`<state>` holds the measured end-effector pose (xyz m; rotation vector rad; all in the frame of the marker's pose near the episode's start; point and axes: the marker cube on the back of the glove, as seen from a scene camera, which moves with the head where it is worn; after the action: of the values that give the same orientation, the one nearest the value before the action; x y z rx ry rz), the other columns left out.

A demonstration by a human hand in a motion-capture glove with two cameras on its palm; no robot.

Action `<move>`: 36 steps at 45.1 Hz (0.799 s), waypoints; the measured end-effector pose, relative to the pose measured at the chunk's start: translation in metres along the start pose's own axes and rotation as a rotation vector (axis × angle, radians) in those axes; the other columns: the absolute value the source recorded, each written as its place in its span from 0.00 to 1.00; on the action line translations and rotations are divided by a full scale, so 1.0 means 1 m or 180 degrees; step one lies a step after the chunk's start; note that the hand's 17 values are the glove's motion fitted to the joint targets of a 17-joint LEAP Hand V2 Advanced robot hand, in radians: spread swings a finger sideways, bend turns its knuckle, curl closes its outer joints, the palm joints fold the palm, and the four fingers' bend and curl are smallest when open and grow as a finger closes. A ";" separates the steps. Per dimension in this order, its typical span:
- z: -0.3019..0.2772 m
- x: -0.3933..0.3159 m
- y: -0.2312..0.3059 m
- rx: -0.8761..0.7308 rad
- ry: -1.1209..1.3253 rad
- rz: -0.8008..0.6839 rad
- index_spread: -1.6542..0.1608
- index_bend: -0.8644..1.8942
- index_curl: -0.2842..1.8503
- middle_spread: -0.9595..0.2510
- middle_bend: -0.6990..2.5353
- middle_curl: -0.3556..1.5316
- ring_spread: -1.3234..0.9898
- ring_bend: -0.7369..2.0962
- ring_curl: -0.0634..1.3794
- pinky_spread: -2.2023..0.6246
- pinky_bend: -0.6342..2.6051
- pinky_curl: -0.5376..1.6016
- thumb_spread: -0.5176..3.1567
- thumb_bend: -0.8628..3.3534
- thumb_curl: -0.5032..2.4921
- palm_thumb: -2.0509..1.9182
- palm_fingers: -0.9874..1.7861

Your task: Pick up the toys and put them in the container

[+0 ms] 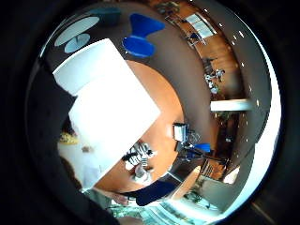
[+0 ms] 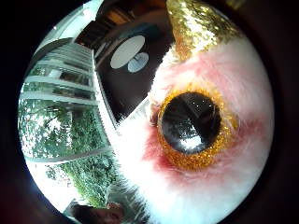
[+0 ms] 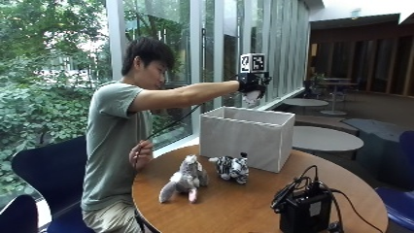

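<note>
My gloved right hand (image 3: pixel 253 83) is stretched out above the open white fabric container (image 3: pixel 246 136) and grips a white and pink plush toy (image 3: pixel 251 99). In the thumb side palm view that plush toy (image 2: pixel 205 177) fills the picture, with a black eye ringed in gold glitter (image 2: pixel 191 126) and a gold horn (image 2: pixel 196 23). From above, the container (image 1: pixel 112 108) lies right under the palm. On the round wooden table (image 3: pixel 232 208), in front of the container, sit a grey plush (image 3: pixel 185 179) and a striped zebra plush (image 3: pixel 232 168). The zebra plush (image 1: pixel 139 154) and the grey plush (image 1: pixel 142 174) lie beside the container.
A black device with cables (image 3: pixel 304 209) stands at the table's near right edge. The person's bare left hand (image 3: pixel 141 154) is at the table's left edge. Blue chairs (image 3: pixel 39 170) and a window wall are behind the person.
</note>
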<state>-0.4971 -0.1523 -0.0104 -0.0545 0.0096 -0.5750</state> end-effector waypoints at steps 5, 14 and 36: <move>0.001 -0.005 0.000 -0.0020 0.0100 -0.0326 0.73 0.64 0.62 0.57 0.56 0.70 0.40 0.71 0.50 0.66 0.52 0.48 0.24 0.20 0.50 0.68 0.67; 0.002 -0.004 0.009 -0.0684 0.0208 -0.0273 0.74 0.51 0.60 0.57 0.49 0.66 0.41 0.67 0.49 0.67 0.54 0.50 0.32 0.18 0.47 0.61 0.44; -0.038 0.158 0.190 -0.0490 -0.0470 0.0301 0.78 0.34 0.35 0.71 0.27 0.47 0.51 0.45 0.30 0.77 0.51 0.43 0.45 0.19 0.34 0.50 0.29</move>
<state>-0.2627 -0.0810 -0.0575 -0.2449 -0.0867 -0.4736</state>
